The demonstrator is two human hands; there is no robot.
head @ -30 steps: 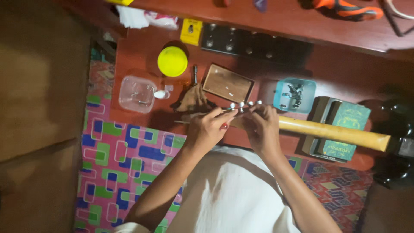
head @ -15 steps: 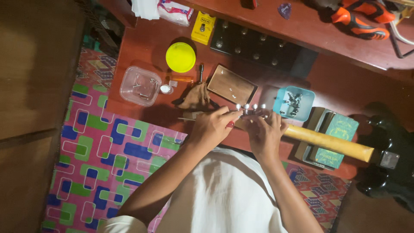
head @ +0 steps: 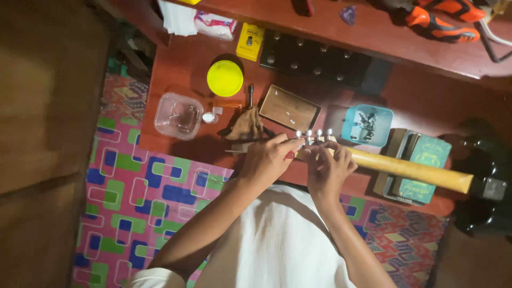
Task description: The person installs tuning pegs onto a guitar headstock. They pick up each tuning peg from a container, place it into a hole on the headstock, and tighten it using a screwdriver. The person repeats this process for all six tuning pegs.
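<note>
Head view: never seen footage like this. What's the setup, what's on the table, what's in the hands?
One camera on a person's head looks down at their own bare hands; no robot. A guitar lies across a red-brown table, its pale neck resting on green books. The left hand and the right hand both grip the headstock beside the silver tuning pegs. Nearby: a yellow lid, a clear tub, a blue tub of metal parts, a brown cloth and a small wooden tray.
</note>
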